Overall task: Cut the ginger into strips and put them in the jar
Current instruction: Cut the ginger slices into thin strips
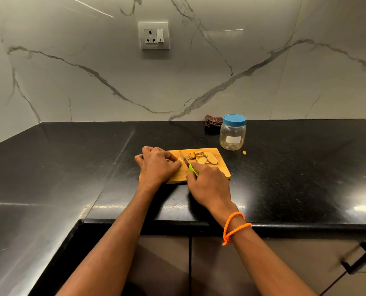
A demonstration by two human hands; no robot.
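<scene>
Both hands are working over the cutting board (222,169): the left hand (156,165) is curling its fingers over a piece of ginger (180,161), pinning it down, while the right hand (207,182) is gripping the green-handled knife (187,162), blade resting just beside that piece. Cut ginger slices (203,158) are lying on the board's far right. Behind it, the jar (232,133) is standing on the black table (71,167), its blue lid on.

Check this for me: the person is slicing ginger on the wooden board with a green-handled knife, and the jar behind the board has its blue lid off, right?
Not quite. The head view shows the jar with its blue lid on. The rest holds: the right hand grips the green-handled knife, slicing ginger on the wooden board.
</scene>
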